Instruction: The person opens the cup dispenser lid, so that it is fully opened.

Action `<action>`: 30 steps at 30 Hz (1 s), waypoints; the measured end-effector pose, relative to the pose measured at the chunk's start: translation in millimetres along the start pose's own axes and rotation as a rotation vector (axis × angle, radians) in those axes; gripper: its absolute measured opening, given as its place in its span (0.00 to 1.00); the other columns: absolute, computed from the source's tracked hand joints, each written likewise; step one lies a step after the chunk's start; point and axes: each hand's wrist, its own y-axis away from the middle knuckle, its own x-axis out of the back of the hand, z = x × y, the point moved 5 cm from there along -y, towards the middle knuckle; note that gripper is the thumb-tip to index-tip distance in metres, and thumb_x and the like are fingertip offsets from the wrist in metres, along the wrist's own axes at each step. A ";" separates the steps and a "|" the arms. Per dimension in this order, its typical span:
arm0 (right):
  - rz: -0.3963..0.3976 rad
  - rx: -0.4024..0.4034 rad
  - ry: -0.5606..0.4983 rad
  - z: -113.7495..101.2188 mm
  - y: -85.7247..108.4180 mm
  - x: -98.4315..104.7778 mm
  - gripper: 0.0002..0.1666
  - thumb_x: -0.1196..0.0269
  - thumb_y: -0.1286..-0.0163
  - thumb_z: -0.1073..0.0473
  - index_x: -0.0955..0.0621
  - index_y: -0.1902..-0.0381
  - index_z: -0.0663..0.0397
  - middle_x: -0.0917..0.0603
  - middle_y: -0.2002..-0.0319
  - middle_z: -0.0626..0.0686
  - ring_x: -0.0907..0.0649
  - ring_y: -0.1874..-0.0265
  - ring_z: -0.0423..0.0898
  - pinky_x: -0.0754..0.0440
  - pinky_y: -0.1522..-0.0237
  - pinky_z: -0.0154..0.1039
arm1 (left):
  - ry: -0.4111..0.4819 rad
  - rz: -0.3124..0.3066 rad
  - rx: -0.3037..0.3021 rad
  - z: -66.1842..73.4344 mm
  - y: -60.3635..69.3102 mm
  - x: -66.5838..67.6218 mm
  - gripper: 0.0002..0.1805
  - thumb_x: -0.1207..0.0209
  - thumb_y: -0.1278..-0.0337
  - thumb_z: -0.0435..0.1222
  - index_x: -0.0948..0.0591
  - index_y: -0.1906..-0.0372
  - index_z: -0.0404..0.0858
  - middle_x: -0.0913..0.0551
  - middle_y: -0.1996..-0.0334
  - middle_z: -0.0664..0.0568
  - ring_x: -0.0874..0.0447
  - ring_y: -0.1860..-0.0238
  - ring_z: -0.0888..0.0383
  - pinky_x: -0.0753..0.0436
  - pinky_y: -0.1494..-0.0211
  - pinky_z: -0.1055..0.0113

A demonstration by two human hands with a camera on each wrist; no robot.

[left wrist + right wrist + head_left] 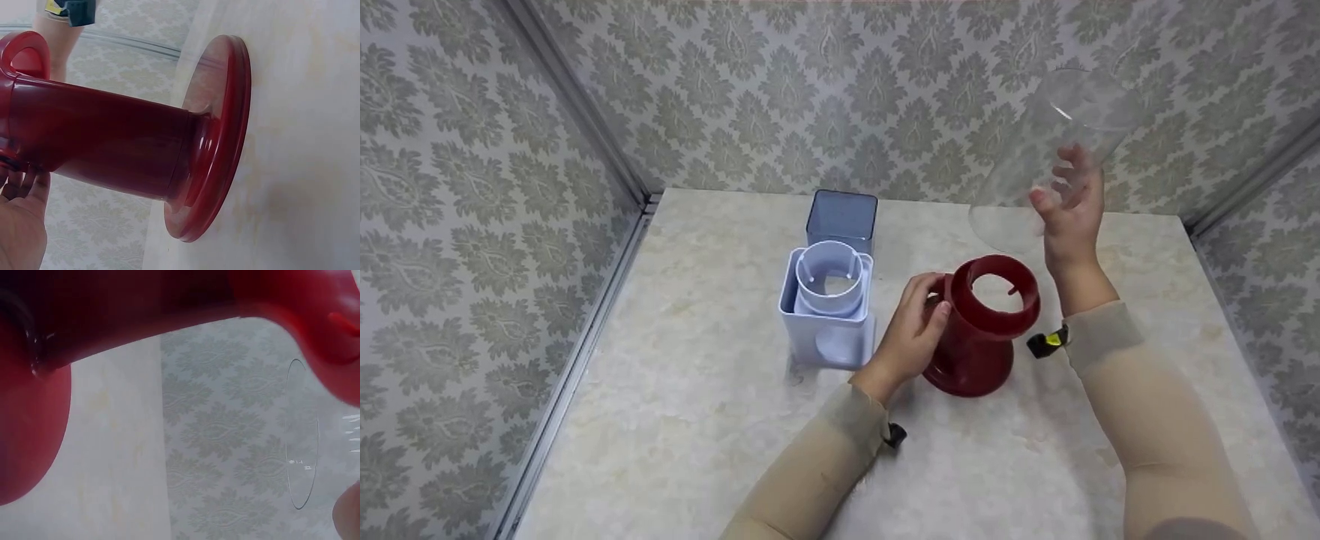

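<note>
A dark red plastic stand (971, 360) with a flared round base and a wide ring-shaped top stands on the table, tilted toward the front. My left hand (911, 334) grips it near the top on its left side; the left wrist view shows the fingers (38, 194) curled against the red body. Above and behind the stand, my right hand (1071, 217) holds a clear cylinder (1016, 176), tilted and raised off the table. In the right wrist view, the stand (169, 304) covers the upper part, and the cylinder's rim (318, 439) shows at right.
Left of the stand is a white square container (829, 343) with a white ring-shaped piece (829, 300) in its top. Just behind it stands a translucent blue-grey square container (844, 214). Patterned walls (840, 112) border the pale table (675, 390).
</note>
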 end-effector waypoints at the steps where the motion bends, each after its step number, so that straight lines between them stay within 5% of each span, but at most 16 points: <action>1: 0.002 -0.004 0.007 3.1 0.5 0.5 0.63 0.16 0.48 0.55 0.31 0.17 0.64 0.24 0.28 0.52 0.29 0.32 0.50 0.33 0.29 0.46 | 0.004 0.004 -0.009 0.0 -0.1 0.3 0.26 0.49 0.12 0.38 0.28 0.21 0.30 0.26 0.25 0.38 0.23 0.24 0.48 0.22 0.15 0.61; 8: 0.001 -0.102 -0.081 26.2 5.4 1.3 0.60 0.11 0.45 0.55 0.29 0.22 0.69 0.22 0.31 0.57 0.26 0.36 0.51 0.18 0.37 0.41 | 0.133 0.043 -0.022 3.4 1.3 1.5 0.26 0.45 0.14 0.31 0.27 0.21 0.26 0.27 0.25 0.32 0.22 0.22 0.40 0.20 0.16 0.61; 17: -0.088 -0.171 0.185 47.2 10.7 2.6 0.50 0.23 0.36 0.67 0.30 0.19 0.63 0.24 0.26 0.54 0.23 0.29 0.57 0.25 0.16 0.61 | 0.235 0.089 -0.036 5.4 2.2 0.9 0.29 0.40 0.19 0.26 0.27 0.20 0.23 0.27 0.23 0.29 0.23 0.19 0.34 0.17 0.19 0.46; 26: -0.147 -0.221 0.333 65.8 14.5 3.6 0.46 0.22 0.32 0.70 0.31 0.22 0.66 0.27 0.23 0.58 0.21 0.35 0.43 0.24 0.16 0.62 | 0.215 0.109 -0.046 5.5 2.3 2.2 0.28 0.39 0.21 0.25 0.26 0.22 0.22 0.25 0.25 0.29 0.21 0.21 0.34 0.15 0.21 0.57; 30: -0.146 -0.262 0.368 73.5 15.3 8.7 0.48 0.20 0.32 0.67 0.32 0.21 0.65 0.25 0.27 0.51 0.21 0.36 0.40 0.22 0.17 0.59 | 0.211 0.106 -0.030 4.8 2.2 1.4 0.28 0.38 0.21 0.26 0.25 0.22 0.23 0.25 0.25 0.30 0.20 0.22 0.35 0.15 0.22 0.58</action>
